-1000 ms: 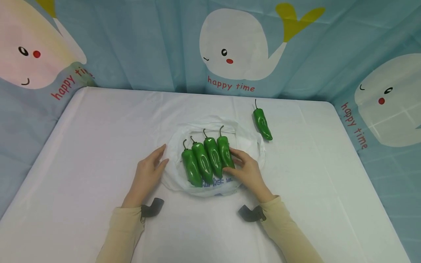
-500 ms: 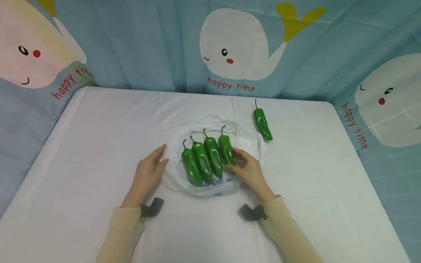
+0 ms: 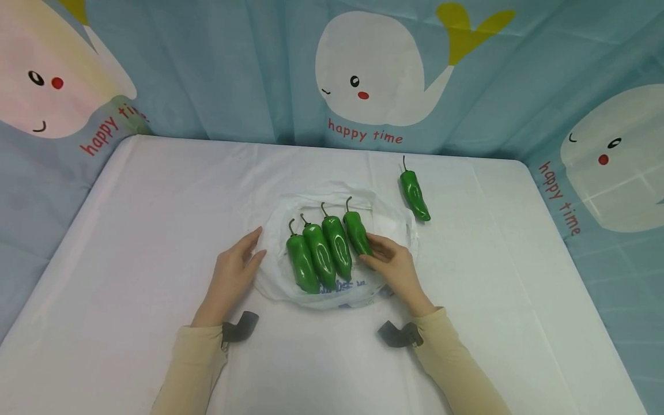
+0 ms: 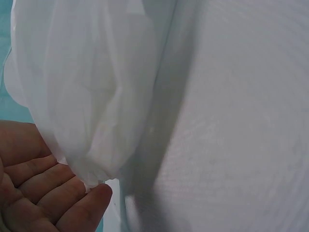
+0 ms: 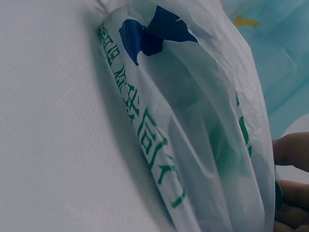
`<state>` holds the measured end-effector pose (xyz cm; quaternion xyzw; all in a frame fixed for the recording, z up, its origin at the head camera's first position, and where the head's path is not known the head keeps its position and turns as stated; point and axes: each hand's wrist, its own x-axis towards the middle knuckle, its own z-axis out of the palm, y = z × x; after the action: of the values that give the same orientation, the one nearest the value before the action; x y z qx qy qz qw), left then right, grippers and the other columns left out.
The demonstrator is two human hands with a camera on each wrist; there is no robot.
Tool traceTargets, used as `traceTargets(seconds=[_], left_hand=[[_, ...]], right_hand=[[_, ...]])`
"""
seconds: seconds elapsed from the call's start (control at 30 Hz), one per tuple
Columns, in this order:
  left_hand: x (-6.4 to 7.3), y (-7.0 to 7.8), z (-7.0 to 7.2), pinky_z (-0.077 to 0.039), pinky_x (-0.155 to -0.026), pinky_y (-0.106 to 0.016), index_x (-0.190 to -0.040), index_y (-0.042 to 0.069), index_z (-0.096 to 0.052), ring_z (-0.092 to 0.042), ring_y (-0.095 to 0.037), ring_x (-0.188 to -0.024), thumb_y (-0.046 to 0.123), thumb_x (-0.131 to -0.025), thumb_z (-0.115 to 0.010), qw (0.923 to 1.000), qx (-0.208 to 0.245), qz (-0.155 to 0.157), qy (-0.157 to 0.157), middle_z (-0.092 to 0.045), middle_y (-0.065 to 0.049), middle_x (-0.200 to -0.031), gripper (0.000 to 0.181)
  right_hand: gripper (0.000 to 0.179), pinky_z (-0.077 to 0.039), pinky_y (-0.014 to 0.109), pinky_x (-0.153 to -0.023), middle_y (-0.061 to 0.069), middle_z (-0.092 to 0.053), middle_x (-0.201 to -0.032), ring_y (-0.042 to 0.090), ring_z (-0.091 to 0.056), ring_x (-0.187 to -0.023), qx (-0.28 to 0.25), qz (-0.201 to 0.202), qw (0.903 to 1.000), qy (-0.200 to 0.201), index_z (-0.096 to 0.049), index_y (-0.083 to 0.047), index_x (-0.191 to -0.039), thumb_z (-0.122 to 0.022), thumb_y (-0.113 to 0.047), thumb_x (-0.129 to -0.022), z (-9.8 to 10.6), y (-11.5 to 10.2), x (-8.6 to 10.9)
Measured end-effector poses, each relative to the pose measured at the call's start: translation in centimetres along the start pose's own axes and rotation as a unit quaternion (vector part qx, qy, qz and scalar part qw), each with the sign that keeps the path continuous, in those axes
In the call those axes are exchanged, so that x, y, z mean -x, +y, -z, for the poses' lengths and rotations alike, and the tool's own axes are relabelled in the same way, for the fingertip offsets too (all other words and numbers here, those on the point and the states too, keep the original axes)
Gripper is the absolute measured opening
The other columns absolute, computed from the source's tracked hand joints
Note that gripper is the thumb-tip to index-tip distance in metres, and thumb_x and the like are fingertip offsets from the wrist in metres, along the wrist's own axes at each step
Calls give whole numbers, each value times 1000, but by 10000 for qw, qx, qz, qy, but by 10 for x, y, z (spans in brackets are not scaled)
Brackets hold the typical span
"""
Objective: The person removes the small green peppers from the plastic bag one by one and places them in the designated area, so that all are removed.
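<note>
In the head view, several green chili peppers [image 3: 302,264] lie side by side in a white plastic bag [image 3: 275,288], stems pointing away. My right hand [image 3: 394,265] is inside the bag's right rim, holding the rightmost chili pepper [image 3: 356,230] by its lower part between thumb and fingers. That pepper leans a little apart from its neighbour. My left hand [image 3: 236,268] rests at the bag's left rim, fingers relaxed and thumb spread. In the left wrist view its fingertips lie right at the bag's edge [image 4: 96,96]. The bag's wall hides most of the right hand's grip in the right wrist view.
Another green chili pepper [image 3: 414,196] lies on the white-covered table [image 3: 493,276], behind and to the right of the bag. A blue curtain [image 3: 249,75] with whale prints hangs along the back and sides. Dark camera mounts [image 3: 241,327] sit at both wrists.
My right hand has shifted slightly right and away from me with the rightmost pepper, whose lower end has swung right, widening the gap to its neighbour. The left hand stays put.
</note>
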<state>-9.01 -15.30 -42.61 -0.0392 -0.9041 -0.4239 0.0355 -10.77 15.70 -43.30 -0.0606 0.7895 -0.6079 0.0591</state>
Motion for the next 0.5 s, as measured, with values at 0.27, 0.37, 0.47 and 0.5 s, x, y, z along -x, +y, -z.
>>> traceTargets(seconds=[0.27,0.37,0.47,0.5], left_hand=[[0,0,0,-46,-101,-46,-135,-5,-46,-51,-40,-118,2,-91,-59,10000,22,7,-20,-47,-26,-134,46],[0,1,1,-46,-101,-46,-135,-5,-45,-50,-40,-119,1,-91,-59,10000,40,0,-23,-47,-25,-135,46],[0,1,1,-45,-101,-45,-136,-5,-45,-50,-39,-120,1,-91,-59,10000,58,-2,-18,-46,-25,-136,46],[0,1,1,-46,-101,-45,-136,-5,-46,-50,-39,-120,1,-91,-59,10000,63,-5,-12,-47,-25,-136,46]], right_hand=[[44,-52,23,-92,21,-59,-124,30,-58,-113,114,-118,9998,112,-55,4,-126,-69,-5,-85,0,0,0],[41,-53,23,-90,21,-60,-122,31,-59,-111,136,-228,9994,228,-57,5,-124,-69,-5,-85,0,0,0],[39,-54,24,-89,22,-60,-121,31,-60,-110,84,-307,9991,286,-58,6,-122,-69,-4,-85,0,-1,-1],[39,-54,24,-90,22,-60,-121,32,-60,-110,58,-325,9991,282,-58,6,-121,-69,-4,-85,0,-1,-1]])
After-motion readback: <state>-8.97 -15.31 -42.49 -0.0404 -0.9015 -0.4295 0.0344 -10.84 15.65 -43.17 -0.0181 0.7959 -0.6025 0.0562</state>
